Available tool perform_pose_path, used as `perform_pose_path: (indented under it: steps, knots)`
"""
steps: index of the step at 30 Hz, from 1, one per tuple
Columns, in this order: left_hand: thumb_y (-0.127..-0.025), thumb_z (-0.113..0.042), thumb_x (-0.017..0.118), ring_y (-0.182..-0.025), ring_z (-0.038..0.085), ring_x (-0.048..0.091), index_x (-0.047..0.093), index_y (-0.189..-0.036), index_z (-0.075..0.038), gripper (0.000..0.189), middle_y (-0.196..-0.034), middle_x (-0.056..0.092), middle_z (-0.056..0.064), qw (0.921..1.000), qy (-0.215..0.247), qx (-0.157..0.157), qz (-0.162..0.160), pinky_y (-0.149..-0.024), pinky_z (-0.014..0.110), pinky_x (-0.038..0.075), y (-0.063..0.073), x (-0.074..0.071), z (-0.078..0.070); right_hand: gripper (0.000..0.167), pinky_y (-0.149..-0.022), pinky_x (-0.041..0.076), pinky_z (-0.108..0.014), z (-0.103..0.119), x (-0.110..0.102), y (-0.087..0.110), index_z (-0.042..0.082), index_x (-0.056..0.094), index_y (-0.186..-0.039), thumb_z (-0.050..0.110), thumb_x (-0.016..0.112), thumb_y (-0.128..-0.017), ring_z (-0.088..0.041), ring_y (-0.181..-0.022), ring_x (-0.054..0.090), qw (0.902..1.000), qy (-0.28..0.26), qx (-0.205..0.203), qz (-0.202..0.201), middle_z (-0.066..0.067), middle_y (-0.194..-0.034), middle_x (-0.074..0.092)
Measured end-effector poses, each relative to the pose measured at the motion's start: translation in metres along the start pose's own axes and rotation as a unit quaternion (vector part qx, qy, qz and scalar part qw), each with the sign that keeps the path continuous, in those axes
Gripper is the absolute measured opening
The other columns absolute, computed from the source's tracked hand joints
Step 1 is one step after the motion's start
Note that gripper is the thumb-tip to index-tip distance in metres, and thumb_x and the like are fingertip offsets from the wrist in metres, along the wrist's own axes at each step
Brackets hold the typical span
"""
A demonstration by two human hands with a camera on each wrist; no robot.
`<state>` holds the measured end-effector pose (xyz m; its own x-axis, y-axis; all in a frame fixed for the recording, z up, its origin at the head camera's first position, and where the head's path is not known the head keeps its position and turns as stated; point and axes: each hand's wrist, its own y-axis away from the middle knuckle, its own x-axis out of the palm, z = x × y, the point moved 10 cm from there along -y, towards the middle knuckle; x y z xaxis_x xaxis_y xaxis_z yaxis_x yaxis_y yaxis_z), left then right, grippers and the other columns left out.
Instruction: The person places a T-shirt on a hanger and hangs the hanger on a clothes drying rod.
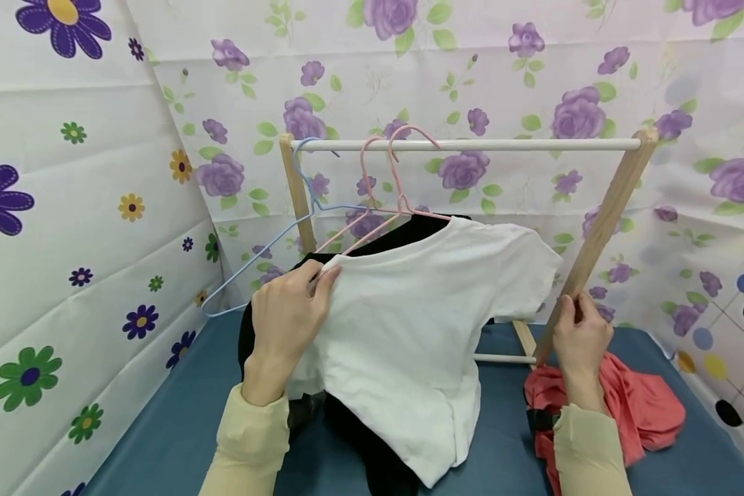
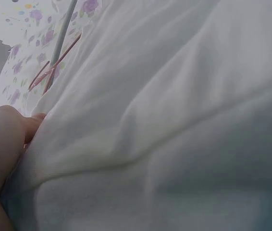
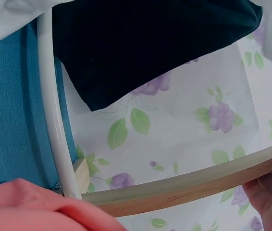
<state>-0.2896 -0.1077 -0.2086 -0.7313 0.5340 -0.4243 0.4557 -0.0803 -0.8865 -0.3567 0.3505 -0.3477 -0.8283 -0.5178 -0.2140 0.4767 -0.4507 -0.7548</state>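
A white T-shirt hangs on a pink hanger whose hook is over the rack's white rail. My left hand pinches the shirt at its left shoulder, by the neckline; in the left wrist view the white cloth fills most of the picture. A black garment hangs behind it, largely hidden. With fingers and thumb, my right hand grips the slanted wooden post at the rack's right, also seen in the right wrist view as a wooden bar.
An unloaded blue hanger hangs at the rail's left end. A crumpled coral garment lies on the blue table surface at right, partly under my right forearm. Flowered cloth stands behind the rack. A lower white bar joins its legs.
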Motion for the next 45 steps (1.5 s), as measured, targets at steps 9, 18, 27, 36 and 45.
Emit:
perform_pose_path:
  steps: [9,18,27,36,45]
  knots:
    - [-0.097,-0.036,0.062,-0.037,0.01,0.023,0.054,-0.066,-0.013,0.04,-0.047,0.032,-0.004,0.9998,-0.01,-0.014,0.008,-0.036,0.031,0.021,-0.011,0.005,0.0,0.029,-0.06,0.031,-0.003,-0.005,-0.001,0.001,0.0,0.068,-0.097,0.027,0.058,-0.1,-0.038,-0.071,0.066,0.9998,-0.007,0.017,-0.007,-0.021,-0.084,0.069]
    - [-0.097,-0.034,0.064,-0.037,0.013,0.028,0.056,-0.066,-0.012,0.039,-0.047,0.037,-0.002,0.9994,-0.029,-0.014,0.012,-0.036,0.032,0.023,-0.016,0.01,-0.002,0.031,-0.061,0.03,-0.002,-0.007,-0.002,0.003,0.001,0.07,-0.098,0.03,0.059,-0.099,-0.037,-0.074,0.067,0.9993,-0.007,0.033,-0.016,-0.021,-0.088,0.07]
    - [-0.095,-0.036,0.065,-0.037,0.012,0.032,0.059,-0.068,-0.013,0.036,-0.049,0.042,-0.003,0.9993,-0.034,-0.009,0.016,-0.037,0.033,0.027,-0.012,0.016,-0.004,0.031,-0.062,0.032,-0.004,-0.008,-0.001,0.004,0.002,0.071,-0.099,0.03,0.059,-0.099,-0.035,-0.073,0.066,0.9992,-0.009,0.036,-0.017,-0.02,-0.088,0.071]
    - [-0.096,-0.035,0.065,-0.04,0.014,0.039,0.061,-0.071,-0.014,0.033,-0.054,0.05,-0.002,0.9992,-0.037,0.0,0.018,-0.038,0.032,0.031,-0.007,0.022,-0.005,0.033,-0.063,0.032,-0.003,-0.009,0.0,0.004,0.002,0.071,-0.105,0.031,0.057,-0.1,-0.036,-0.078,0.068,0.9988,-0.01,0.046,-0.012,-0.019,-0.092,0.071]
    - [-0.097,-0.034,0.063,-0.041,0.013,0.037,0.054,-0.068,-0.015,0.036,-0.053,0.043,-0.003,0.9989,-0.031,-0.007,0.034,-0.038,0.033,0.031,-0.005,0.03,-0.003,0.034,-0.063,0.032,-0.002,-0.012,0.001,0.005,0.002,0.071,-0.108,0.033,0.057,-0.1,-0.036,-0.081,0.068,0.9981,-0.011,0.061,-0.007,-0.02,-0.095,0.071]
